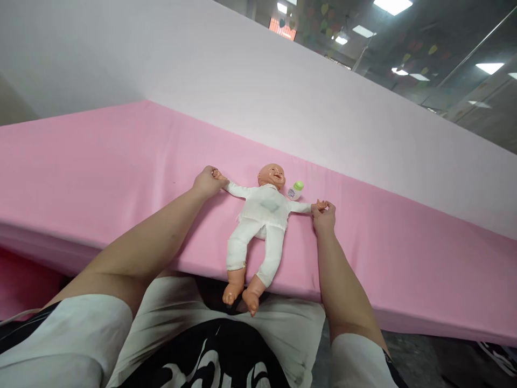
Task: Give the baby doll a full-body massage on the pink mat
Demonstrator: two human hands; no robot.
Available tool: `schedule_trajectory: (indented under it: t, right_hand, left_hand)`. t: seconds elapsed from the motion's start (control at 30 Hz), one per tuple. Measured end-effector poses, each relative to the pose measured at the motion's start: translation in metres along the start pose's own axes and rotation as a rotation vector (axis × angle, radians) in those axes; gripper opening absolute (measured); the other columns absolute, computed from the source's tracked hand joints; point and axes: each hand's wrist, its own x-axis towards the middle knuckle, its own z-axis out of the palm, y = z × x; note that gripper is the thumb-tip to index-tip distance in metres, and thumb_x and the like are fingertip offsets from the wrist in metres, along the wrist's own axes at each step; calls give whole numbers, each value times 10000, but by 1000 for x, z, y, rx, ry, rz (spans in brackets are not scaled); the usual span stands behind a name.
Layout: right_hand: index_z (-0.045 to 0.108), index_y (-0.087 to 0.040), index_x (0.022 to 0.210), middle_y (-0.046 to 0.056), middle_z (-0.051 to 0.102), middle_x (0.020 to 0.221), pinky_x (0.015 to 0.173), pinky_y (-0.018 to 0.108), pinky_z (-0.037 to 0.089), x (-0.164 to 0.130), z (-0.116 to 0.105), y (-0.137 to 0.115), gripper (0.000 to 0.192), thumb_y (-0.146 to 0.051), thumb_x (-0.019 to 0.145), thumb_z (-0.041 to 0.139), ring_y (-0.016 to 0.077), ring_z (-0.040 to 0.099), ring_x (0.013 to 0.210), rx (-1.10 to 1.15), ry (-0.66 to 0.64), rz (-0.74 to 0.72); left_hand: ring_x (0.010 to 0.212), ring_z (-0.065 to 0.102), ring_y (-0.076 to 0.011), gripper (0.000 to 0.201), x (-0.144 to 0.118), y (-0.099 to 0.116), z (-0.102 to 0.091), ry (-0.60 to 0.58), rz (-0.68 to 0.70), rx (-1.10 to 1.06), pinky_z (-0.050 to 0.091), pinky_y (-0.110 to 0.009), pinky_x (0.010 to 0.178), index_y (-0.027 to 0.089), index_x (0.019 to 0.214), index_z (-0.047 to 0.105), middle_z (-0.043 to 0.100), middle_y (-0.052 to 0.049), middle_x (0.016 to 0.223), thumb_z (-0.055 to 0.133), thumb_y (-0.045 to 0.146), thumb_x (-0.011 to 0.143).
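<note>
Left hand [209, 182] and right hand [325, 220], fingers clamped around the hands of a doll [263, 207], apparently to hold its arms outspread on a pink cover [404, 237]

Left hand [208, 182] and right hand [324, 220] pinch, forearms [153, 231] (bare) spread apart.

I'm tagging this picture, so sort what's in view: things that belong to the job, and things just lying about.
In the job:
doll, lying face up
left hand and right hand, each holding one of its hands
pink pad, under it

Probably just lying about:
bottle, beside its head, untouched
</note>
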Motion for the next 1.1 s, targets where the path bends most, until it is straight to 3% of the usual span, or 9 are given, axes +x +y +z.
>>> schedule_trajectory:
  t: [0.17, 0.27, 0.33, 0.43, 0.47, 0.7, 0.87, 1.0, 1.1]
  right_hand:
    - [383, -185, 1496, 71, 770, 996, 965, 457, 589, 4, 2, 4, 857, -415, 782, 798, 278, 756, 996, -71, 46, 41]
    - [394, -213, 1468, 71, 767, 1029, 895, 426, 633, 1, 3, 1, 814, -422, 793, 797, 259, 773, 946, 41, 29, 43]
    - [403, -233, 1434, 72, 765, 1050, 817, 399, 656, -3, 3, -2, 769, -431, 802, 794, 238, 778, 881, 132, 9, 50]
    - [427, -238, 1346, 90, 766, 1086, 776, 380, 662, -10, 5, -9, 698, -436, 799, 813, 212, 772, 853, 225, 31, 59]
    - [435, -236, 1316, 103, 767, 1110, 789, 382, 662, -12, 6, -13, 680, -439, 796, 823, 208, 771, 871, 250, 45, 51]
    - [607, -189, 1310, 160, 722, 1359, 1081, 456, 584, -39, 20, -56, 573, -471, 851, 803, 245, 720, 1208, 291, 16, -210]
    - [657, -225, 1417, 102, 702, 1422, 1147, 509, 552, -65, 37, -75, 511, -415, 943, 668, 264, 700, 1256, 118, -125, -409]
    - [672, -266, 1429, 73, 692, 1454, 1257, 604, 417, -77, 50, -76, 488, -298, 950, 585, 302, 605, 1379, -156, -328, -672]
    - [690, -283, 1413, 36, 701, 1448, 1247, 584, 422, -80, 54, -77, 550, -152, 906, 523, 289, 581, 1384, -266, -446, -833]
  left_hand:
    - [1321, 559, -393, 700, -15, 10, 3, 17, 127, 279, 458, -507, 1094, 119, 1451, 518, 563, -239, 1469, 720, 428, 857]
    - [1518, 329, -489, 696, -40, 16, 15, 142, 372, 458, 301, -639, 1216, 129, 1503, 522, 372, -258, 1653, 669, 379, 871]
    - [1517, 343, -479, 640, -60, 16, 23, 61, 605, 502, 295, -645, 1225, 146, 1461, 579, 403, -238, 1646, 659, 349, 860]
    - [1422, 490, -420, 529, -88, 10, 29, -197, 984, 468, 372, -604, 1195, 164, 1385, 644, 529, -220, 1555, 621, 321, 880]
    - [1404, 510, -410, 536, -95, 9, 28, -226, 1073, 430, 394, -595, 1183, 169, 1395, 636, 544, -214, 1544, 626, 321, 881]
    - [1315, 607, -371, 652, -118, 13, 24, -428, 1538, 196, 465, -546, 1161, 201, 1488, 546, 630, -215, 1444, 671, 450, 898]
    - [1237, 678, -318, 541, -122, 11, 33, -366, 1505, 42, 551, -467, 1076, 213, 1479, 546, 703, -197, 1335, 615, 374, 967]
    - [1196, 694, -291, 517, -110, 14, 29, -283, 1238, -63, 575, -453, 1042, 216, 1449, 531, 710, -148, 1287, 628, 376, 967]
    - [1189, 693, -303, 570, -93, 25, 27, -281, 1024, 11, 560, -442, 1063, 202, 1392, 593, 709, -135, 1276, 713, 415, 877]
